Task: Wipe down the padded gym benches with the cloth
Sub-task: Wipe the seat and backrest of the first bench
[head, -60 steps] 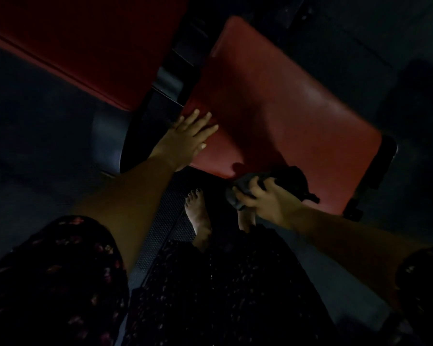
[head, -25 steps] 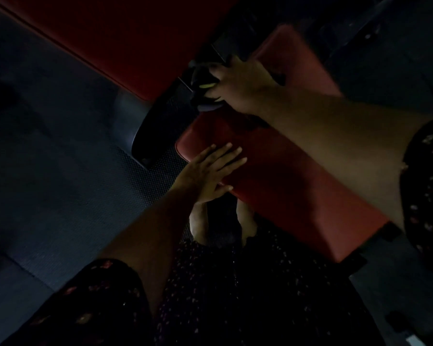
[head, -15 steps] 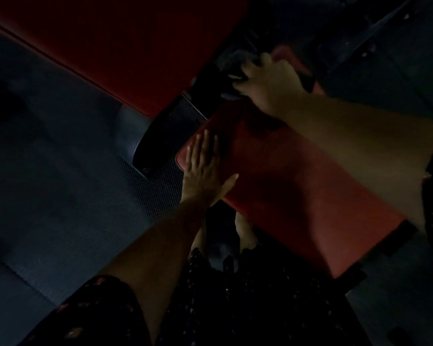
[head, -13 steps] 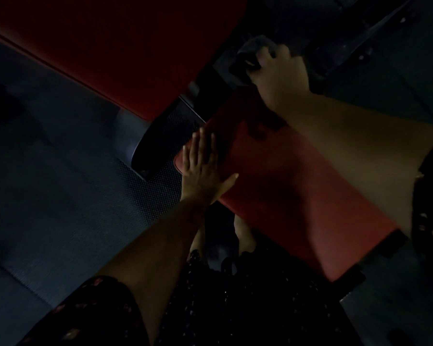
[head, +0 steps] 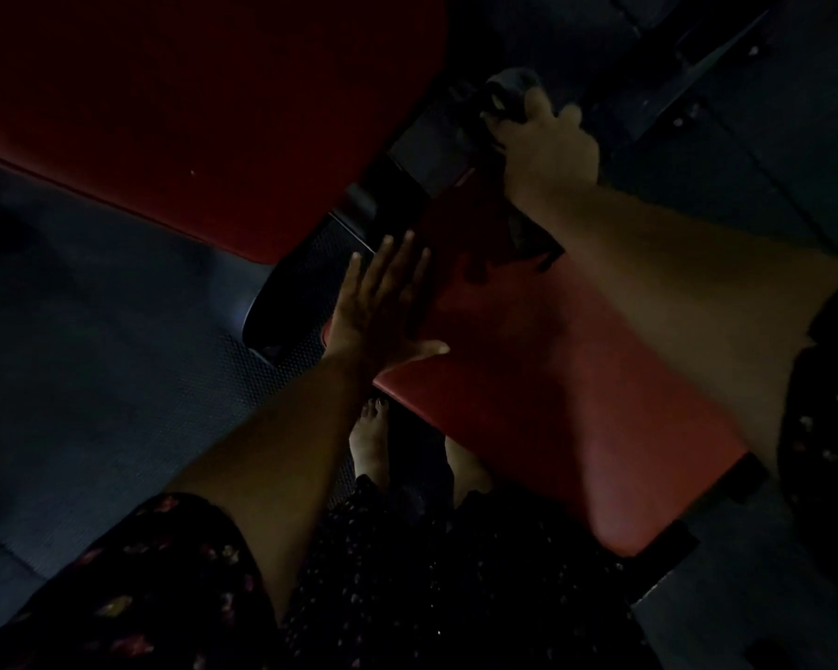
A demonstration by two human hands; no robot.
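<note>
Nearest, bare feet (head: 371,437) on dark floor matting (head: 117,379), tucked under the near edge of a red padded bench (head: 576,389). Farther in, left hand (head: 383,302) laid flat, fingers spread, on the bench's left corner, holding nothing. Farthest, right hand (head: 550,152) clenched on a dark cloth (head: 509,91) at the bench's far end, beside a second red pad (head: 189,104) to the left.

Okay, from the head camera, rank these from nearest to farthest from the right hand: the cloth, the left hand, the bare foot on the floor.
1. Cloth: in the grip of the right hand, at the far end of the small red bench pad.
2. Left hand: flat on the pad's near left corner.
3. Bare foot: on the floor below the pad's edge, closest to the person.
</note>
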